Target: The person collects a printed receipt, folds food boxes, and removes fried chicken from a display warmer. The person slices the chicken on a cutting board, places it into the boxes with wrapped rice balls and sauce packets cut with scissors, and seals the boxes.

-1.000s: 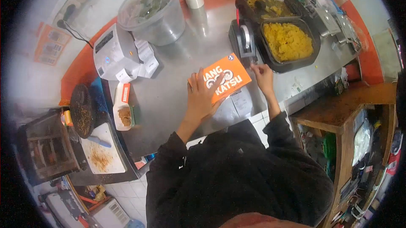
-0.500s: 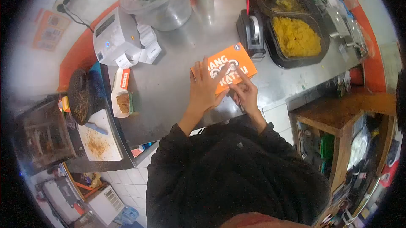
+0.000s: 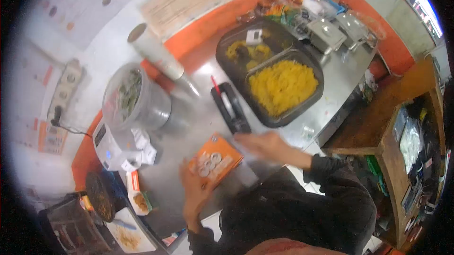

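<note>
An orange box (image 3: pixel 218 158) with white lettering rests low over the metal counter. My left hand (image 3: pixel 195 184) holds it by its left side. At the box's right, my right hand (image 3: pixel 267 147) is stretched toward the near end of a black tape dispenser (image 3: pixel 230 108); motion smears its fingers, so I cannot tell if they hold anything. Beyond the dispenser stands a black divided tray (image 3: pixel 236 73) with yellow food (image 3: pixel 283 87) in its nearer compartment.
A clear tub (image 3: pixel 156 108) with green leaves stands behind a white printer (image 3: pixel 111 148). At the left are an open food carton (image 3: pixel 133 184) and a white cutting board (image 3: pixel 135 233). Metal containers (image 3: pixel 326 35) sit at the back right. A wooden shelf (image 3: pixel 373 127) stands at the right.
The view has swung and tilted. My right hand has left the box's near edge and moved out to the right, toward the tape dispenser. My left hand has stayed on the box.
</note>
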Demonstrator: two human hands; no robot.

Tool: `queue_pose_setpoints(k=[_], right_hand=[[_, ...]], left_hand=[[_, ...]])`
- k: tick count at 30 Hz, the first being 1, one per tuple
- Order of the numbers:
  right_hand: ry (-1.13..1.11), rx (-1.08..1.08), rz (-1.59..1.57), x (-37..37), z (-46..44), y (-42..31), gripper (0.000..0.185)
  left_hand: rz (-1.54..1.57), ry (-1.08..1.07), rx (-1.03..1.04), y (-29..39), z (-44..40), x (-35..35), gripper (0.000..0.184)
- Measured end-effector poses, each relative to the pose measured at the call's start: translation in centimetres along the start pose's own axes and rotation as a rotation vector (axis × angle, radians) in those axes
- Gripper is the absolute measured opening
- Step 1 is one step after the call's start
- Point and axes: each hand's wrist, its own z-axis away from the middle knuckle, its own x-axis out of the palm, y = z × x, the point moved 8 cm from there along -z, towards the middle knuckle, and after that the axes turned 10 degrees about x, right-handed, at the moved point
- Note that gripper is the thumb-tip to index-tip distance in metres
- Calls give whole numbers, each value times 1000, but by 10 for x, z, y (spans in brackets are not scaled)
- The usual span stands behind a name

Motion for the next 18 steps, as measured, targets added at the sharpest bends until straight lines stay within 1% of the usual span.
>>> queue_pose_setpoints(k=[1, 2, 3, 4, 5, 6, 7, 8, 9, 10, 11, 12, 14, 15, 16, 17, 18], right_hand=[[432, -141, -119, -56, -12, 26, 26], [573, 23, 2, -109, -38, 53, 12], [703, 192, -49, -157, -63, 92, 12], [585, 414, -156, -187, -94, 144, 13], [721, 325, 4, -213, -119, 191, 13], [749, 260, 212, -223, -145, 250, 12], [604, 349, 464, -218, -171, 318, 10], [404, 336, 743, -209, -189, 345, 11], [364, 363, 700, -207, -209, 363, 11], [312, 384, 660, -201, -230, 378, 12], [298, 375, 691, -194, -250, 399, 11], [279, 362, 723, -189, -267, 421, 10], [284, 340, 561, -190, -282, 443, 14], [693, -230, 574, -189, -270, 447, 22], [469, 137, 421, -195, -281, 460, 29], [282, 611, 56, -194, -285, 496, 30], [516, 127, -111, -198, -280, 490, 32]], left_hand=[[83, 108, -99, -1, -1, -12, 64], [165, 216, -202, 2, -2, -26, 61], [160, 227, -201, 11, -11, -30, 61], [212, 291, -315, 12, -17, -36, 57], [261, 357, -429, 10, -22, -38, 54], [247, 371, -436, 14, -32, -38, 54], [254, 337, -452, 20, -42, -33, 51], [259, 307, -478, 23, -50, -29, 48], [247, 337, -508, 28, -59, -31, 48], [263, 290, -510, 38, -66, -26, 48], [286, 237, -521, 47, -70, -19, 48], [291, 261, -577, 49, -67, -16, 48], [207, 279, -676, 50, -53, -15, 44], [135, 293, -758, 53, -43, -18, 42], [138, 347, -846, 55, -34, -25, 42], [97, 364, -834, 61, -32, -35, 42], [55, 379, -830, 68, -29, -42, 41]])
